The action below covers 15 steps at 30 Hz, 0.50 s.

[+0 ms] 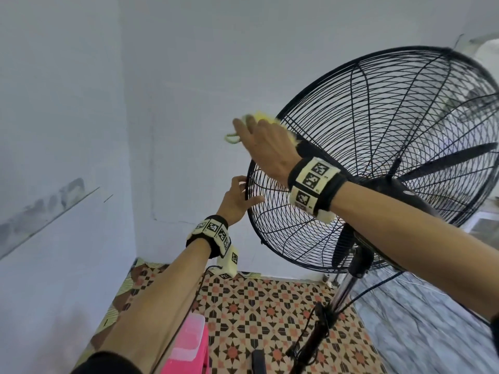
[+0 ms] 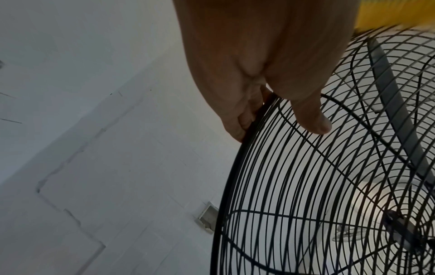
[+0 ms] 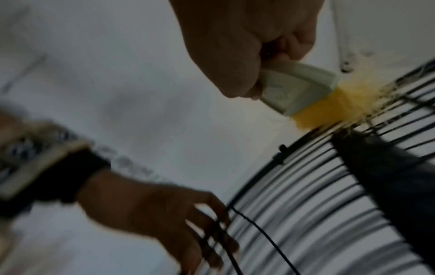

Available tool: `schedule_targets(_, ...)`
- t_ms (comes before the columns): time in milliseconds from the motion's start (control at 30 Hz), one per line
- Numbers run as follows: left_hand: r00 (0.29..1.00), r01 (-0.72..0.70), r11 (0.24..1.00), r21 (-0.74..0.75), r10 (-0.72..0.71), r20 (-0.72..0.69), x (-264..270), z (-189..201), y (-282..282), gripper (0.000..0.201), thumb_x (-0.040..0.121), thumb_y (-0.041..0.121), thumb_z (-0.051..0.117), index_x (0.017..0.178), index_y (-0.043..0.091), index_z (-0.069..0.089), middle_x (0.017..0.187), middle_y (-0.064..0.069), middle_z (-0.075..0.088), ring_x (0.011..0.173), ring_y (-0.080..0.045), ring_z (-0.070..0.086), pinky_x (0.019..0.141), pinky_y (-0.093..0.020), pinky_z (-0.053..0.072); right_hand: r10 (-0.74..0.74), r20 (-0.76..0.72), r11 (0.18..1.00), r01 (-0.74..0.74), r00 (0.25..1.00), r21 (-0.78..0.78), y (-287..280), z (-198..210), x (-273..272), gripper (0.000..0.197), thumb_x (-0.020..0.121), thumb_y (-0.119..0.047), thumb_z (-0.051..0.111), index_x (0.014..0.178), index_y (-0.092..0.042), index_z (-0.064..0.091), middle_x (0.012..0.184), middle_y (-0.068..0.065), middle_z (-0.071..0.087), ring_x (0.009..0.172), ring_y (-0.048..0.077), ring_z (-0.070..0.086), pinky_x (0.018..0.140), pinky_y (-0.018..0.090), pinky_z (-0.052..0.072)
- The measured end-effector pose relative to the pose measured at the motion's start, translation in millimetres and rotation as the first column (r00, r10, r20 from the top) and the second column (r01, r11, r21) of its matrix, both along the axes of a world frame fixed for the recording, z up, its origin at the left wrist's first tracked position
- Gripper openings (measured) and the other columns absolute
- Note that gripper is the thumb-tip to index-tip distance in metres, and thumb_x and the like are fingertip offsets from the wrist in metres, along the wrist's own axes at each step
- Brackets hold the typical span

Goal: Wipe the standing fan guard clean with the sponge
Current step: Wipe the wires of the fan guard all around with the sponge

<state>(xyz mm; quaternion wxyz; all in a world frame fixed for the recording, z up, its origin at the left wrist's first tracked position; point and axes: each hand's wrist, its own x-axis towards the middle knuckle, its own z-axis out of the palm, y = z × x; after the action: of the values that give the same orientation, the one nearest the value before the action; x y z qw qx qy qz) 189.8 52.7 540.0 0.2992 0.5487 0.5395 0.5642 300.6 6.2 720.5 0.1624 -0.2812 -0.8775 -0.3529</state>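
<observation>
My right hand (image 1: pixel 266 143) gripped the pale-handled, yellow-bristled sponge brush (image 3: pixel 315 94) against the black wire fan guard's (image 1: pixel 378 136) upper-left rim; my left hand (image 1: pixel 237 199) pinched that rim lower down.

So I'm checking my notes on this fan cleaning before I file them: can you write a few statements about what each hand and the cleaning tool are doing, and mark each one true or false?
1. The left hand grips the rim of the fan guard. True.
2. The right hand is empty. False: it holds the yellow-bristled cleaning tool.
3. The bristles touch the guard's wires. True.
4. The fan lies flat on the floor. False: it stands on its pole.
</observation>
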Motion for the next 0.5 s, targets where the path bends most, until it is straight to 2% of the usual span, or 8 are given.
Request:
schedule_targets(67,1.0,0.009,1.0,0.001,-0.009,-0.018,2,3,-2,0.073,0.084,0.038,0.086,0.135,0.02,0.037,0.126,-0.001,0.068,0.113,-0.02,0.068,0.097,-0.033,0.053,-0.03,0.131,0.998,0.022,0.991,0.067,5,-11,7,0.033,0.107,-0.016,0.042,0.137,-0.004,0.039,0.114,0.014,0.058,0.077,0.02,0.051,0.062,0.03,0.038)
schedule_targets(167,0.994,-0.102,0.993,0.052,0.105,-0.044,6,1,5,0.07,0.081,0.052,0.083,0.126,0.011,0.048,0.109,-0.007,0.07,0.096,-0.014,0.067,0.088,-0.044,0.058,0.007,0.379,1.0,-0.014,0.925,0.017,8,-43,9,0.039,0.102,-0.024,0.055,0.135,-0.007,0.044,0.104,0.007,0.061,0.089,0.024,0.06,0.065,0.033,0.041)
schedule_targets(200,0.989,-0.141,0.988,0.064,0.143,-0.035,6,1,4,0.067,0.084,0.046,0.081,0.121,-0.001,0.051,0.107,-0.013,0.068,0.091,-0.015,0.064,0.086,-0.044,0.057,0.061,0.388,0.996,-0.034,0.92,-0.076,5,-52,9,0.039,0.101,-0.02,0.056,0.137,-0.011,0.045,0.097,0.004,0.06,0.089,0.025,0.062,0.066,0.034,0.043)
schedule_targets(267,0.987,-0.153,0.988,-0.01,0.152,-0.058,6,0,0,0.05,0.093,0.008,0.074,0.129,-0.017,0.049,0.111,-0.013,0.061,0.093,-0.02,0.058,0.087,-0.031,0.052,0.14,0.31,0.968,-0.064,0.941,-0.242,-1,-60,11,0.042,0.101,-0.014,0.054,0.142,-0.018,0.046,0.085,-0.001,0.054,0.084,0.024,0.063,0.068,0.034,0.046)
schedule_targets(300,0.989,-0.135,0.991,0.0,0.135,-0.063,4,-2,0,0.05,0.092,-0.002,0.073,0.133,-0.016,0.047,0.109,-0.01,0.06,0.089,-0.02,0.058,0.082,-0.022,0.049,0.152,0.244,0.96,-0.085,0.958,-0.266,-3,-58,11,0.046,0.099,-0.012,0.056,0.144,-0.02,0.046,0.088,-0.002,0.056,0.083,0.023,0.062,0.069,0.033,0.048)
schedule_targets(367,0.996,-0.081,0.996,0.025,0.081,-0.025,-2,-3,3,0.06,0.085,0.003,0.083,0.132,-0.003,0.048,0.102,-0.003,0.067,0.086,-0.012,0.064,0.079,-0.016,0.051,0.156,0.089,0.975,-0.139,0.984,-0.173,-4,-42,12,0.052,0.095,-0.007,0.058,0.145,-0.018,0.047,0.114,0.004,0.064,0.086,0.025,0.063,0.071,0.037,0.053)
schedule_targets(433,0.997,-0.035,0.999,-0.012,0.036,0.072,-1,1,2,0.063,0.08,0.014,0.089,0.127,0.007,0.047,0.104,0.002,0.072,0.093,-0.015,0.07,0.089,-0.028,0.056,0.098,-0.063,0.995,-0.099,0.993,-0.009,-1,-20,16,0.048,0.093,-0.005,0.048,0.139,-0.014,0.05,0.139,0.015,0.055,0.094,0.03,0.061,0.075,0.042,0.053)
schedule_targets(500,0.996,-0.013,1.0,-0.003,0.013,0.086,1,5,-1,0.062,0.08,0.021,0.09,0.125,0.01,0.048,0.106,0.0,0.074,0.097,-0.016,0.072,0.09,-0.03,0.058,-0.009,0.016,0.998,0.008,1.0,0.063,4,-12,25,0.042,0.096,-0.01,0.043,0.136,-0.017,0.049,0.142,0.018,0.05,0.103,0.032,0.057,0.079,0.041,0.043)
